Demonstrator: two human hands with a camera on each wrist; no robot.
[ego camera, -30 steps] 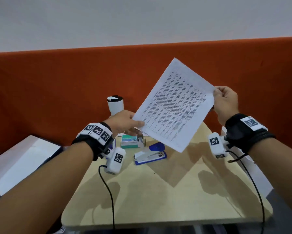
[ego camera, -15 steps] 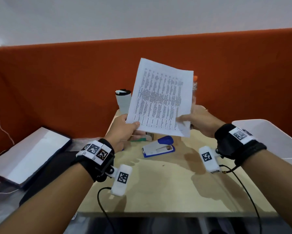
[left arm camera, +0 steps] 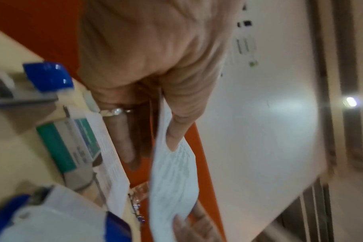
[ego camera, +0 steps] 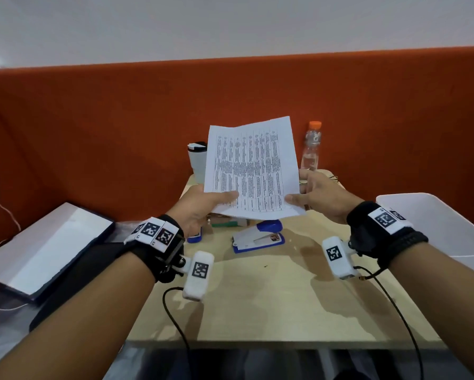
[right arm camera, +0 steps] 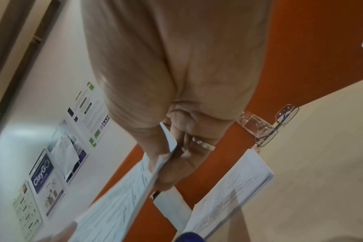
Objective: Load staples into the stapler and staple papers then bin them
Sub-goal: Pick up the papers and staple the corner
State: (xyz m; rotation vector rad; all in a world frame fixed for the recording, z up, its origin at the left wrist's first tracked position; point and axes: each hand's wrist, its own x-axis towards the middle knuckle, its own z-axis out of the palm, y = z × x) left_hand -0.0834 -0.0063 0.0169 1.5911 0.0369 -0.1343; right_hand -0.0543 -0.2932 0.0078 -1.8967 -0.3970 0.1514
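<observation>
I hold a few printed sheets of paper (ego camera: 253, 165) upright above the back of the small wooden table (ego camera: 271, 292). My left hand (ego camera: 202, 207) pinches the lower left corner, thumb on the front. My right hand (ego camera: 316, 192) pinches the lower right edge; the right wrist view shows its thumb and fingers (right arm camera: 166, 172) clamped on the sheets (right arm camera: 122, 196). A blue and white stapler (ego camera: 257, 237) lies shut on the table just below the paper. The green staple box (ego camera: 226, 223) sits behind it, partly hidden by my left hand and clearer in the left wrist view (left arm camera: 72, 144).
A white bin (ego camera: 436, 226) stands at the table's right. A white tumbler (ego camera: 197, 163), a clear bottle (ego camera: 311, 148) and glasses (right arm camera: 280, 124) line the back edge by the orange partition. More printed sheets (right arm camera: 238, 188) lie on the table. A flat white box (ego camera: 46, 248) rests to the left.
The paper has turned from a slanted diamond to upright. My right hand slid from its upper right corner down to the lower right edge, and both hands drew closer together.
</observation>
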